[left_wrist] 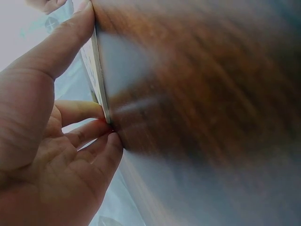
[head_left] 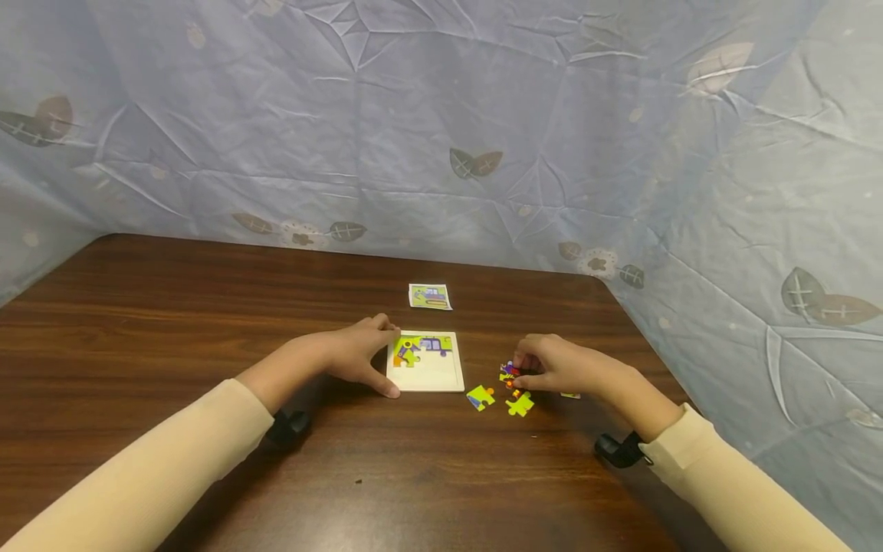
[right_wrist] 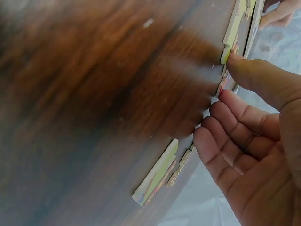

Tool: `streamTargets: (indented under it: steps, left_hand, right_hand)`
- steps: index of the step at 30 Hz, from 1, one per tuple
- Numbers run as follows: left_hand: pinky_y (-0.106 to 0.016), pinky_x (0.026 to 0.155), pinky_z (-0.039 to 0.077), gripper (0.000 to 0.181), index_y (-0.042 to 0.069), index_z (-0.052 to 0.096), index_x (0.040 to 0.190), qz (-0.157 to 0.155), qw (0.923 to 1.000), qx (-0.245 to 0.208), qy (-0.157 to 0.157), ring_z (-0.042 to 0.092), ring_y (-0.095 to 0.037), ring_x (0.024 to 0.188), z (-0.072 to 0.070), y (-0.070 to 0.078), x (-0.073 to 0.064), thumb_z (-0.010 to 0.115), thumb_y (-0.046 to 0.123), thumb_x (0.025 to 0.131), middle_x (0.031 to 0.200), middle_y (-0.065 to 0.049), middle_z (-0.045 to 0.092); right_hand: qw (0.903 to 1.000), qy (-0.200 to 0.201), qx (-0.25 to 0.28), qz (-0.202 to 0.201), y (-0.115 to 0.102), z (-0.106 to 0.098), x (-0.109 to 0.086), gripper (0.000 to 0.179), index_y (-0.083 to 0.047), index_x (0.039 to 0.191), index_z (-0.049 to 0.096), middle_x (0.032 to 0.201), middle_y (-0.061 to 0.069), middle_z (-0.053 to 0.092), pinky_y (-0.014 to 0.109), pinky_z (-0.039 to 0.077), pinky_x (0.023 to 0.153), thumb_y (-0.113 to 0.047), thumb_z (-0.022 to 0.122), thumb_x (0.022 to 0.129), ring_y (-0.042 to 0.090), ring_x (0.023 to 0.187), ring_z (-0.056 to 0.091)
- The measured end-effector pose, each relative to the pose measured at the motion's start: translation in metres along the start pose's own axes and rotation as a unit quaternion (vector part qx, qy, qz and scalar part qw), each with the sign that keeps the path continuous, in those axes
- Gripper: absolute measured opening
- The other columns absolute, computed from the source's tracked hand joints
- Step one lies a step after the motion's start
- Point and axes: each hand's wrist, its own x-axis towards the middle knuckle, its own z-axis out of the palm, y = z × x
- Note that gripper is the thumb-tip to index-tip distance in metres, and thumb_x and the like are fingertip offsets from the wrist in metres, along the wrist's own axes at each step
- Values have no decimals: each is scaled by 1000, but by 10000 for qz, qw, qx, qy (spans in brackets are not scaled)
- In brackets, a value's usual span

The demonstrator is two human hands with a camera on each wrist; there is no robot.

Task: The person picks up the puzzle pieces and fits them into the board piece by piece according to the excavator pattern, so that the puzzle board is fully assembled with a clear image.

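Brown table (head_left: pixel 386 475) is under both your hands in the head view; your left hand (head_left: pixel 362 353) holds the white puzzle board (head_left: pixel 429 381) by its left side, thumb at the near edge, fingers at the far corner; some pieces sit in it, making part of a purple truck (head_left: pixel 434 345) on green; past your left hand lies a little picture card (head_left: pixel 430 297); your right hand (head_left: pixel 562 365) is bent over loose puzzle pieces (head_left: pixel 509 377); a green piece with a blue corner (head_left: pixel 480 398) lies between your hands, nearer the right one; a plain green piece (head_left: pixel 520 404) is just on the near side of your right thumb.

In the left wrist view, your thumb and fingers grip the board from two ends.

In the right wrist view, your thumb touches a yellow-green edge, with your fingers curved beside it; I can't tell if they pinch a piece; two more pieces (right_wrist: pixel 157 172) lie past your little finger.
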Motion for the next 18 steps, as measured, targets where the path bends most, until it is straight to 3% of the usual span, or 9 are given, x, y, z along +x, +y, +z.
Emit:
streamTargets:
  steps: [12, 18]
  left_hand:
    - [-57, 123, 36, 108, -6, 29, 162, 4, 10000, -22, -10, 34, -41, 151, 1, -1, 0, 82, 52, 87, 159, -22, 35]
    - [-58, 124, 36, 108, -6, 29, 162, 1, 10000, -30, -4, 34, -41, 152, 0, 0, 0, 82, 52, 87, 159, -22, 35]
  right_hand:
    - [9999, 85, -66, 130, 0, -6, 16, 15, -6, 99, 68, 92, 2, 69, 24, 55, 73, -18, 76, 93, 8, 81, 61]
    - [9998, 183, -15, 63, -14, -11, 30, 16, -9, 101, 69, 95, 1, 69, 25, 54, 76, -20, 76, 92, 10, 84, 61]
